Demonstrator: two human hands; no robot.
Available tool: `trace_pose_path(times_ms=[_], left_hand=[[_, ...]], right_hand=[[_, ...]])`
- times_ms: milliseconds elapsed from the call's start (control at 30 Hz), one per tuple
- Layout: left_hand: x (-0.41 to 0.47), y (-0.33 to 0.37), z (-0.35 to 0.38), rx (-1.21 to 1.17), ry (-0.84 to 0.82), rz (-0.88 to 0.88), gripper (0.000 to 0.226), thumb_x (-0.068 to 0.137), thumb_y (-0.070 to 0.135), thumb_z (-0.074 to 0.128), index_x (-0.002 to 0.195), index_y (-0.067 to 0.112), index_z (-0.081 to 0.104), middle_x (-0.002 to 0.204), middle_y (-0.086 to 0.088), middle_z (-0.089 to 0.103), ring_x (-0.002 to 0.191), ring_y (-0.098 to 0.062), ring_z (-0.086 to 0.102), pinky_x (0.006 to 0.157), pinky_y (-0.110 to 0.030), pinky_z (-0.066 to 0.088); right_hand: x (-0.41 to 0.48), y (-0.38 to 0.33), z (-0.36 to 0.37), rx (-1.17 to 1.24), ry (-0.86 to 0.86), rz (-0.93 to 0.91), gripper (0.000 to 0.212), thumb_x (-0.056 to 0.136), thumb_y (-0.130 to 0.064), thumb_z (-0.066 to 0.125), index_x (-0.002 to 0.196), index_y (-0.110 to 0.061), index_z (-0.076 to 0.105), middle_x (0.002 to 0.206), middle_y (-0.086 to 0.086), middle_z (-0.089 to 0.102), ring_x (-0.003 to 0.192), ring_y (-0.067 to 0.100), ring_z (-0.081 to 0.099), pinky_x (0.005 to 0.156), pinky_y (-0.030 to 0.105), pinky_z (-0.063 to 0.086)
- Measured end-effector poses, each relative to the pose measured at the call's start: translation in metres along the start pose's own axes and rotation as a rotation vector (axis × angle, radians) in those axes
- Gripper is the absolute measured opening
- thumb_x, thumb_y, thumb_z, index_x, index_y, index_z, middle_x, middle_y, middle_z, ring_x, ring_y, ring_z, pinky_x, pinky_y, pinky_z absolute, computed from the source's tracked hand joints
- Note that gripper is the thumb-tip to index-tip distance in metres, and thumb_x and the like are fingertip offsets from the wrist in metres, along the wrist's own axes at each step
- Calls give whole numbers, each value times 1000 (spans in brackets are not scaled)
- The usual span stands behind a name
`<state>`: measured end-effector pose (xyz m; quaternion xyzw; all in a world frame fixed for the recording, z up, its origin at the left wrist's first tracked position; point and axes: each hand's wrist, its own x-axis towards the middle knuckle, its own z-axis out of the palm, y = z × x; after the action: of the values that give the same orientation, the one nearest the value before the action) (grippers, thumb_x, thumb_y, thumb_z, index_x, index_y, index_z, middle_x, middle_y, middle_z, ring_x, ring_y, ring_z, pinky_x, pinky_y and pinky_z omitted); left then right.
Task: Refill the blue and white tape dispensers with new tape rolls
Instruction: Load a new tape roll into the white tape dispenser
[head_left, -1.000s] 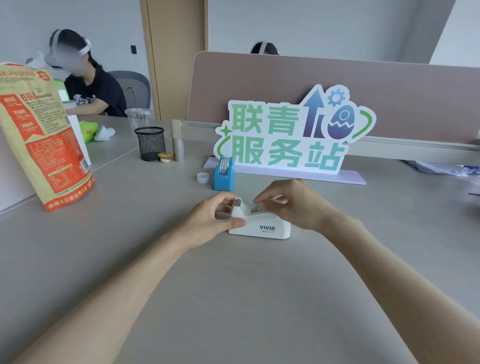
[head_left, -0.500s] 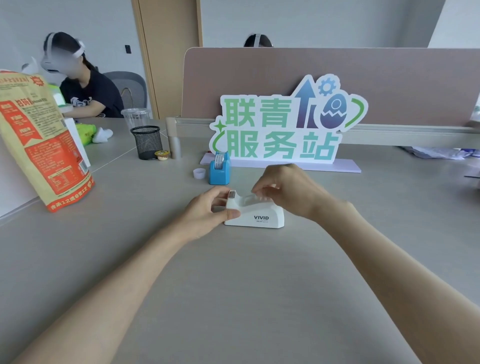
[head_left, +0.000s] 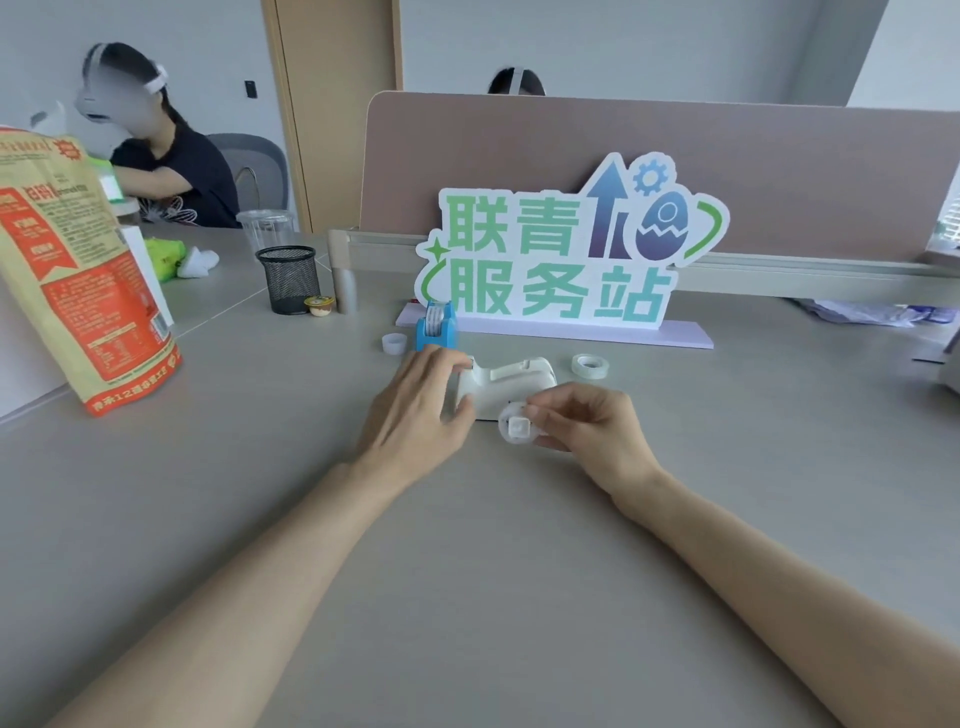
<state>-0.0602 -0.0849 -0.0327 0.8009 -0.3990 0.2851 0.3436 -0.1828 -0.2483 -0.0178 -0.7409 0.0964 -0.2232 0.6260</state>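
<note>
**Spool out of the white dispenser**

Lifted clear since half a second ago, the white spool (head_left: 517, 427) now sits pinched in the right hand (head_left: 592, 431), just in front of the white dispenser (head_left: 506, 384). Its cradle looks empty. Left hand (head_left: 415, 410) grips the dispenser's cutter end. Newly visible, a clear tape roll (head_left: 590, 366) lies beside it. Behind, the blue dispenser (head_left: 436, 328) carries a roll.

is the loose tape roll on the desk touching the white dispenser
Apart. The head view shows a strip of bare desk between the loose tape roll and the right end of the white dispenser.
</note>
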Motion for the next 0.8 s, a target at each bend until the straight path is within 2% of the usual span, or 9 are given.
trace_pose_path(times_ms=[133, 233, 300, 433, 533, 600, 667, 800], left_hand=[[-3, 16, -4, -16, -114, 164, 16, 80, 32, 57, 92, 23, 52, 88, 10, 57, 93, -10, 53, 65, -36, 52], [-2, 18, -3, 7, -162, 264, 20, 81, 39, 63, 90, 23, 56, 82, 10, 56, 82, -9, 54, 59, -34, 50], [-2, 19, -3, 31, -161, 317, 22, 82, 42, 64, 92, 22, 60, 79, 10, 58, 78, -7, 53, 55, -33, 50], [-2, 23, -3, 49, -138, 336, 30, 84, 49, 57, 91, 20, 64, 77, 9, 61, 75, -10, 57, 51, -34, 49], [-4, 25, -2, 22, -157, 297, 28, 84, 48, 60, 93, 21, 64, 79, 10, 64, 76, -8, 58, 54, -34, 51], [-5, 25, -1, -16, -198, 240, 28, 83, 47, 61, 96, 23, 63, 81, 10, 65, 74, -1, 51, 59, -34, 51], [-4, 26, -1, -54, -245, 183, 26, 85, 44, 62, 99, 23, 61, 83, 10, 64, 73, 0, 45, 65, -34, 50], [-2, 28, 1, 40, -274, 270, 26, 89, 42, 53, 101, 19, 58, 89, 8, 64, 82, -13, 58, 63, -34, 49]], right_hand=[[1, -1, -2, 115, 1, 78, 17, 79, -6, 77, 89, 4, 67, 88, 15, 70, 79, 19, 69, 70, 27, 61], [3, -1, -4, 189, 22, 105, 24, 79, -4, 77, 94, 10, 64, 85, 15, 69, 77, 20, 70, 65, 23, 58], [3, -2, -3, 183, 22, 100, 19, 80, -4, 76, 89, 6, 64, 78, 11, 69, 74, 18, 70, 65, 24, 59], [1, -2, -1, 127, 5, 71, 15, 80, -4, 76, 74, -5, 62, 66, 3, 66, 65, 15, 69, 69, 28, 62], [1, -1, -2, 89, 3, 59, 17, 79, -5, 77, 72, -5, 61, 68, 8, 63, 63, 15, 68, 69, 27, 60], [1, -1, -3, 42, 5, 47, 19, 80, -4, 76, 70, -8, 61, 70, 9, 62, 63, 14, 64, 70, 26, 58], [2, -1, -4, 19, -7, 41, 21, 81, -4, 76, 68, -11, 60, 70, 7, 60, 60, 10, 61, 66, 21, 54], [4, -3, -6, 26, -9, 74, 25, 79, -8, 78, 67, -13, 57, 64, 2, 57, 52, 9, 55, 54, 16, 46]])
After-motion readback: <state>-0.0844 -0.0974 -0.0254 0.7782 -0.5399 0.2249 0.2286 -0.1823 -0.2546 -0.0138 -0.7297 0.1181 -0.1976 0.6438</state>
